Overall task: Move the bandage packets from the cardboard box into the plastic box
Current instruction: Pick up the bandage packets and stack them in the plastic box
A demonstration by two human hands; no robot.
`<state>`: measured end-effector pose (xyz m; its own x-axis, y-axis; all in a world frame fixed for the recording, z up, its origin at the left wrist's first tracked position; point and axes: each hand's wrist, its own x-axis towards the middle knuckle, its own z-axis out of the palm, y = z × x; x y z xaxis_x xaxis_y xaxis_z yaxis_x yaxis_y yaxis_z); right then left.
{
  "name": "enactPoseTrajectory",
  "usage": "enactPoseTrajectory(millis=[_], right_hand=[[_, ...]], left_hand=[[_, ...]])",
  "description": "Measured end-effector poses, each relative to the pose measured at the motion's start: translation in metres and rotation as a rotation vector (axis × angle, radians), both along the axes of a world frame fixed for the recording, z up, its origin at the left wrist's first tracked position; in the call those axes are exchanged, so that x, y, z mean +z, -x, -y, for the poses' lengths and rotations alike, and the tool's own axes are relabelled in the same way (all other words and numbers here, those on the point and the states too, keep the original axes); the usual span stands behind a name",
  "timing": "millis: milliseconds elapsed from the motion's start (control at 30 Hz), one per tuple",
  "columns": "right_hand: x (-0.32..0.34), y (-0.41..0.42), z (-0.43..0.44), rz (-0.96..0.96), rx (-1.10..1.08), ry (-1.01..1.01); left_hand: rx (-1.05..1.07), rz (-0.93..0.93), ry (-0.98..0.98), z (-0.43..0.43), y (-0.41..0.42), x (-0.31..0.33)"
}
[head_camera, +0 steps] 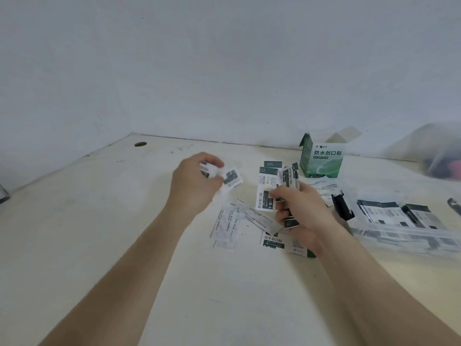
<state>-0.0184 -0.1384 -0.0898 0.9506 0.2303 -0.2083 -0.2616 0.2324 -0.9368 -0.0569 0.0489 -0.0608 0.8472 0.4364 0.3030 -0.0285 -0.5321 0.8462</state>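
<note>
My left hand (193, 182) is raised over the table and pinches a few white-and-green bandage packets (230, 177). My right hand (303, 213) grips a fanned stack of bandage packets (270, 184) standing upright. Several loose packets (228, 224) lie flat on the table beneath and between my hands. The green cardboard box (321, 158) stands upright behind them with its top flaps open. At the right lies the clear plastic box (399, 232) with a black latch (343, 206); packets lie inside it.
The pale table (124, 221) meets a grey wall at the back and left. A round cable hole (140, 144) sits at the far left corner. A blurred translucent container (441, 156) stands at the far right.
</note>
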Motion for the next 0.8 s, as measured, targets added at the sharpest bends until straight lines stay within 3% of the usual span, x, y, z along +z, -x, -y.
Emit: enactPoseTrajectory(millis=[67, 100, 167, 467, 567, 700, 800], right_hand=[[0.001, 0.002, -0.004, 0.066, -0.023, 0.047], [0.002, 0.004, -0.006, 0.087, -0.027, 0.038], [0.004, 0.007, -0.01, 0.115, -0.032, -0.001], [0.006, 0.011, -0.017, 0.126, -0.003, -0.095], [0.007, 0.01, -0.014, 0.02, 0.005, -0.191], [0.007, 0.007, -0.011, -0.135, 0.08, -0.358], [0.004, 0.001, -0.005, -0.217, 0.122, -0.511]], left_hand=[[-0.046, 0.081, 0.479, 0.017, -0.003, 0.008], [-0.066, 0.082, 0.606, 0.027, -0.005, 0.009], [-0.056, 0.064, 0.665, 0.047, -0.013, 0.002], [-0.023, 0.084, 0.554, 0.071, -0.012, -0.013], [-0.03, 0.055, 0.503, 0.071, -0.009, -0.012], [-0.163, -0.002, 0.395, 0.075, -0.003, -0.01], [-0.33, 0.014, 0.199, 0.068, 0.002, -0.004]])
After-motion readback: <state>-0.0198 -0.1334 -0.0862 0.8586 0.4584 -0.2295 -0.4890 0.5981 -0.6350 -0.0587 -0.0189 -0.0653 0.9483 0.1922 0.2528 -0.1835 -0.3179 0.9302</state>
